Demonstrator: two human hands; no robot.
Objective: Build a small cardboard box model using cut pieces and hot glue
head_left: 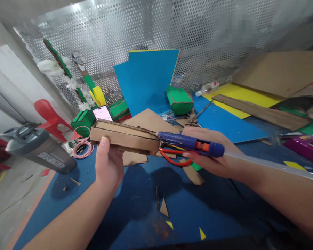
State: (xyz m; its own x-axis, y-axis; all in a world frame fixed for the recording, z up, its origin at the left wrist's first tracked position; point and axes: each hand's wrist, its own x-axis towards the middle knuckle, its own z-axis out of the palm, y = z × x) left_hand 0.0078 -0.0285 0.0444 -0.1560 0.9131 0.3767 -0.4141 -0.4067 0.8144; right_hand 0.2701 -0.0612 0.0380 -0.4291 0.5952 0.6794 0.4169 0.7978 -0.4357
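Observation:
My left hand [108, 163] grips a flat cardboard box [125, 136] from below, thumb up on its near face, holding it above the blue table [135, 208]. My right hand [211, 152] is closed round a blue glue gun [190, 141] with an orange trigger part. Its nozzle touches the right end of the cardboard box. A clear glue stick [271, 166] juts out behind the gun over my right forearm. Red-handled scissors [173, 156] lie on the table just under the gun.
A grey shaker bottle [39, 149], a pink cable coil [83, 147] and a lit phone [102, 113] sit at the left. Green boxes [179, 100], blue card sheets [148, 81], yellow sheets and cardboard panels [279, 71] stand behind, before a perforated metal wall. Cardboard scraps [163, 207] litter the table.

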